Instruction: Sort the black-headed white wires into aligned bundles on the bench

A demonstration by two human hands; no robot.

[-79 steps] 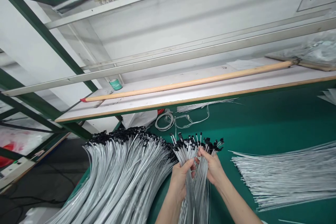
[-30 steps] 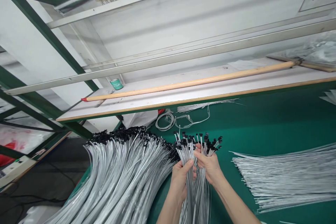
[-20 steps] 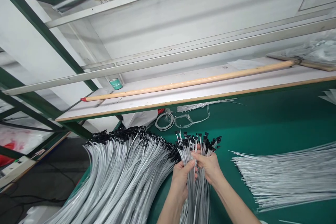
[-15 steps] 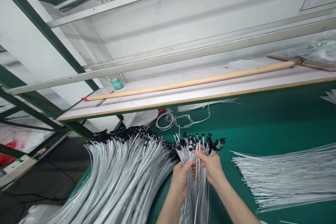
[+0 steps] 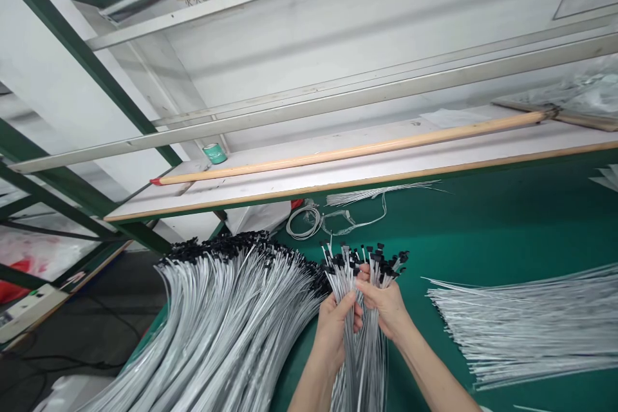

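Note:
A bundle of thin grey cables (image 5: 360, 373) with small black connectors on its upper ends runs up between my hands. My left hand (image 5: 332, 325) is closed around the left part of the bundle, thumb on top, just below the connectors. The fingers of my right hand (image 5: 389, 308) are closed on the right part, with the thumb pointing left towards the other hand. A narrow gap shows between the two parts. Close on the left lies a much larger pile of similar grey cables (image 5: 232, 309), its black ends at the top.
Another bundle of grey wires (image 5: 531, 322) lies on the green tabletop (image 5: 410, 328) at right. Behind are a coiled cable (image 5: 303, 223) and a few loose wires. Above, a shelf (image 5: 290, 187) holds a long wooden pole (image 5: 347, 153) and a green tin (image 5: 215, 154).
The bundle's upper ends have parted slightly between my hands. My right hand has shifted a little, and the connectors on its side have moved slightly left.

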